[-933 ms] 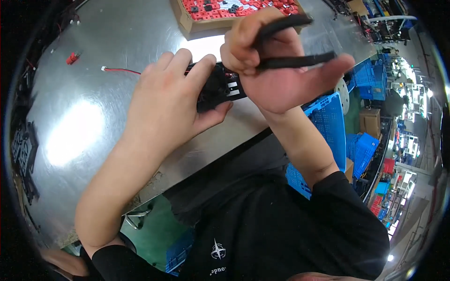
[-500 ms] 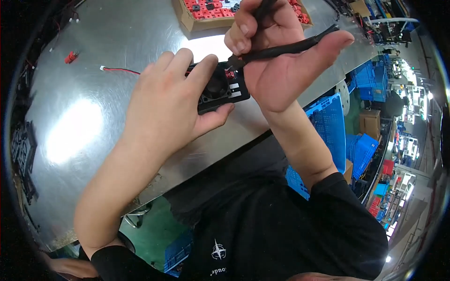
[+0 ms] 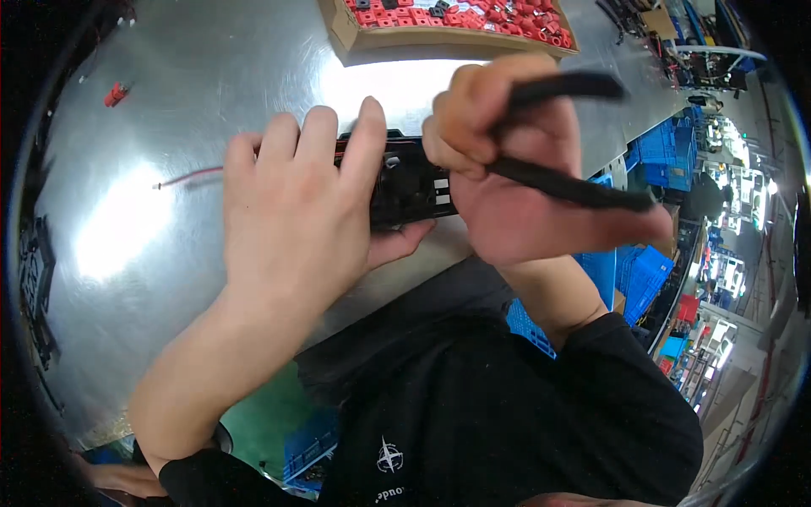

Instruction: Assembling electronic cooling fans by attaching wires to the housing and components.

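My left hand (image 3: 291, 198) is closed round a black plastic housing with a small fan (image 3: 404, 184), steadying it on the metal table. A thin red and black cable (image 3: 194, 176) with a small connector at its end comes out leftward from under this hand. My right hand (image 3: 515, 177) grips a tool with two spread black handles (image 3: 574, 188), which looks like pliers. Its fingers are over the right end of the housing and hide the tool's jaws. The right hand is somewhat blurred.
A cardboard box (image 3: 456, 38) of red and black plastic parts stands at the far edge of view. One red part (image 3: 116, 95) lies at the left on the metal table (image 3: 169, 313). Black frames (image 3: 35, 287) lie along the left edge. Blue crates (image 3: 646, 275) stand at the right.
My right hand has moved right and down, turning the tool so its handles point further right. The housing and my left hand have shifted slightly, and the cable's end has swung left.
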